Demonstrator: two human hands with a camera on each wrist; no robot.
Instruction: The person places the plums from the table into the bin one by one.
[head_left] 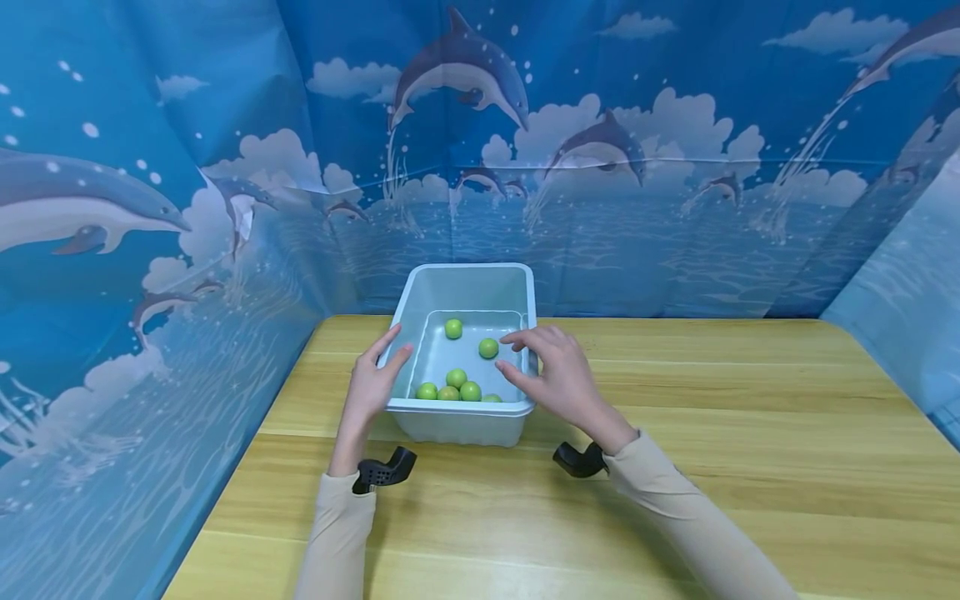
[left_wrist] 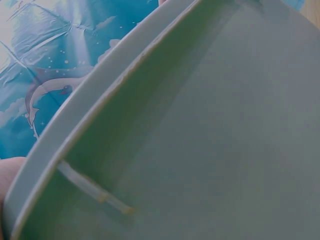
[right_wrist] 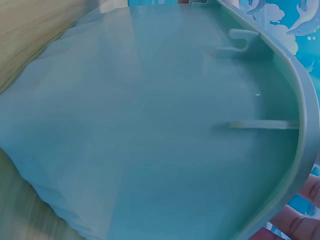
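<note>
A pale blue-green plastic bin (head_left: 461, 427) stands on the wooden table with several small round green fruits in it. My left hand (head_left: 372, 382) is at the left rim, its fingers and thumb extended and apart. Over the right rim reaches my right hand (head_left: 558, 375), thumb and fingers spread close beside one green fruit (head_left: 488, 347). Another fruit (head_left: 453, 328) lies farther back, while a cluster of fruits (head_left: 457, 378) sits against the near wall, partly hidden by it. Both wrist views mostly show the bin's outer wall (left_wrist: 215, 125), with right fingers (right_wrist: 300, 225) past its rim.
The wooden table (head_left: 712, 433) extends to the right of the bin and in front of it. A blue dolphin-print curtain (head_left: 637, 233) hangs behind the table and along its left side. Each wrist wears a black camera mount (head_left: 386, 471).
</note>
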